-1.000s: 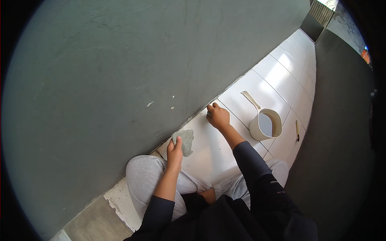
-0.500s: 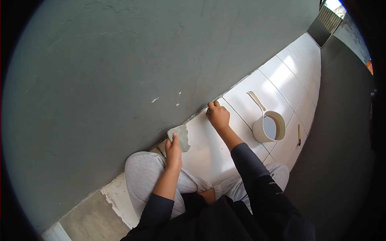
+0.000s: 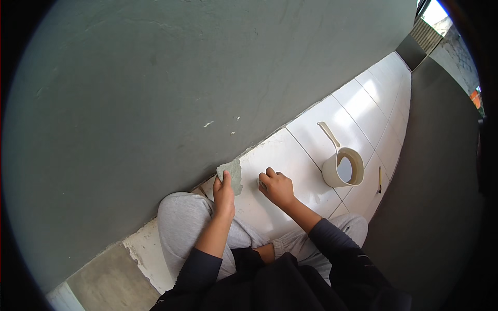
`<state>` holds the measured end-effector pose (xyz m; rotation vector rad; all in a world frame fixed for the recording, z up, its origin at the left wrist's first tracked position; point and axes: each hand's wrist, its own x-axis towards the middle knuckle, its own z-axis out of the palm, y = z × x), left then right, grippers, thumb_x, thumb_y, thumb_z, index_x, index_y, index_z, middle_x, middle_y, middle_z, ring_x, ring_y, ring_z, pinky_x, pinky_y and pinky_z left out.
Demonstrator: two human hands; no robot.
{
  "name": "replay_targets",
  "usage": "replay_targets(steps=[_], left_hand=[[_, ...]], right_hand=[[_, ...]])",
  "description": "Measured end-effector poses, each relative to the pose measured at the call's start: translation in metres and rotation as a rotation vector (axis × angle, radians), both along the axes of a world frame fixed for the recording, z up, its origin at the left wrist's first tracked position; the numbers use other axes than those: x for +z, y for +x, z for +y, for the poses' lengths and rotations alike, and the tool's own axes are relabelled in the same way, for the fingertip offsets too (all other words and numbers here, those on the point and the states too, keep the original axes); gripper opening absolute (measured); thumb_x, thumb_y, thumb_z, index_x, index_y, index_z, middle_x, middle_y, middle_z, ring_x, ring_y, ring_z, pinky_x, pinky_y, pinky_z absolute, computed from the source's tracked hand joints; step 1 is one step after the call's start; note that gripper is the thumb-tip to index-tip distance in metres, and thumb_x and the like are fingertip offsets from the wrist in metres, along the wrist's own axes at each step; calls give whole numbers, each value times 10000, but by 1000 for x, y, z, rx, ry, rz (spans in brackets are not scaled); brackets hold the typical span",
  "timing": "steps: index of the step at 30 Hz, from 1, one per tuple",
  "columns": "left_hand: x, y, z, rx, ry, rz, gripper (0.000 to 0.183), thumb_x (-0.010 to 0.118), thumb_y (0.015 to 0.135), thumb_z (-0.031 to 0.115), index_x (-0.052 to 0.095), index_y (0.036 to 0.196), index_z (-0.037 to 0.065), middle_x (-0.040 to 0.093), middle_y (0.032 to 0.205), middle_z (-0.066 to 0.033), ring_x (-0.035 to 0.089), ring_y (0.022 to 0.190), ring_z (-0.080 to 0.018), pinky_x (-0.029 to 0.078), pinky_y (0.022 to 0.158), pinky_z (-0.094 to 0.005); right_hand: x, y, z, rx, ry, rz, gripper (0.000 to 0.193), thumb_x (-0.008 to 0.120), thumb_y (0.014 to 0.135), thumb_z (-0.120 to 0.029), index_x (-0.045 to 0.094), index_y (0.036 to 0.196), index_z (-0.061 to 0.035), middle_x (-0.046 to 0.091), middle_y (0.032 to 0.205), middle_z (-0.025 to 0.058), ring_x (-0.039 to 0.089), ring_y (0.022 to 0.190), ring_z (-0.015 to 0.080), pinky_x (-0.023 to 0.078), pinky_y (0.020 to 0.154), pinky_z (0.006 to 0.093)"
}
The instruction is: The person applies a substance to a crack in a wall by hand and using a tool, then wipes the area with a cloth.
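My left hand (image 3: 224, 198) grips a flat grey-green piece with ragged edges (image 3: 232, 174), its thumb lying on the face. It looks like a torn sheet or a thin slab; I cannot tell which. This piece is held up close to the foot of the grey wall (image 3: 155, 103). To its right, my right hand (image 3: 279, 189) is closed over the white floor tile (image 3: 275, 153). A small greyish bit shows under its fingers, too hidden to name.
A cream dipper (image 3: 334, 175) holding liquid stands on the tiles to the right. Beyond it lies a slim yellow-and-black tool (image 3: 380, 179) beside the dark right wall (image 3: 425, 197). At lower left, a bare grey-brown floor patch (image 3: 111, 280) borders broken tile edges.
My right hand has moved back from the wall's foot toward me, over the middle of the tile. My left hand keeps its hold on the grey-green piece, nearly unmoved.
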<state>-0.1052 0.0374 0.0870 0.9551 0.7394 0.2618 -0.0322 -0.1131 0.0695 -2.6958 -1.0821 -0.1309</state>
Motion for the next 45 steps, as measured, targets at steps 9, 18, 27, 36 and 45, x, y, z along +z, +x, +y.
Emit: replay_targets(steps=[9,18,27,36,45], left_hand=[[-6,6,2,78,121,8,407,439,949,289,475,1218,-15,515,1226,-101,470,1127,-181,344,960,-304],[1,0,4,50,11,16,417,475,937,291,457,1249,15,468,1285,-80,401,1199,-176,278,1016,-312],[-1,4,0,94,86,13,395,427,954,283,478,1210,-13,512,1230,-102,468,1131,-181,349,958,-308],[6,-2,7,110,60,79,391,427,954,285,477,1213,-3,513,1225,-102,473,1118,-178,351,954,-307],[1,0,4,107,55,-17,400,429,954,293,475,1209,-12,516,1216,-102,476,1107,-172,357,946,-304]], right_hand=[[-4,93,41,-265,84,-120,226,664,671,-163,519,838,-118,526,808,70,596,609,262,492,505,381],[3,-25,17,-44,13,68,223,672,666,-184,517,817,-126,512,799,61,601,615,256,487,495,381],[-9,61,62,-251,130,-144,199,655,651,-138,508,783,-110,529,786,69,590,584,266,488,476,371],[1,-14,27,-5,4,94,226,666,666,-184,517,824,-119,526,818,65,596,620,272,496,519,382],[-6,40,71,-183,127,-141,203,657,647,-140,512,788,-119,537,786,64,602,599,264,488,465,366]])
